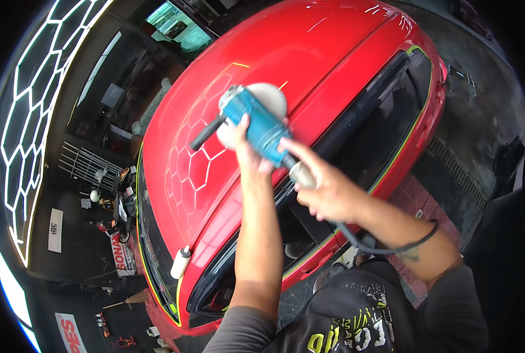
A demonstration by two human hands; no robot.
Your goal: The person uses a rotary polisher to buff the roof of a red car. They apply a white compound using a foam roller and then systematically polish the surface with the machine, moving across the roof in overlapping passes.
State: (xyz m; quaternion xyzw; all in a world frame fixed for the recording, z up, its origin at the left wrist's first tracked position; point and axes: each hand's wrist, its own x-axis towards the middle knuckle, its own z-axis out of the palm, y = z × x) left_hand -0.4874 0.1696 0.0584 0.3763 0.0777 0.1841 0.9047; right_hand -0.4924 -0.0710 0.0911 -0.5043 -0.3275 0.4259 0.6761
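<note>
A teal car polisher (pixel 256 125) rests over the red car roof (pixel 309 35), its round white pad (pixel 270 97) against or just above the paint. My left hand (pixel 252 154) is closed around the underside of the polisher's body, thumb up along its side. My right hand (pixel 328 187) wraps the pale rear grip, with the index finger stretched along the housing. A black side handle (pixel 207 133) sticks out to the left, untouched. From the rear grip a black power cord (pixel 356 243) loops across my right forearm.
A white bottle with a dark cap (pixel 180 263) sits by the windshield's edge at the lower left. Yellow-green tape (pixel 405 141) borders the side windows. Hexagonal lights (pixel 45 76) hang at the left and reflect in the roof. A broom (pixel 134 296) lies beyond the car.
</note>
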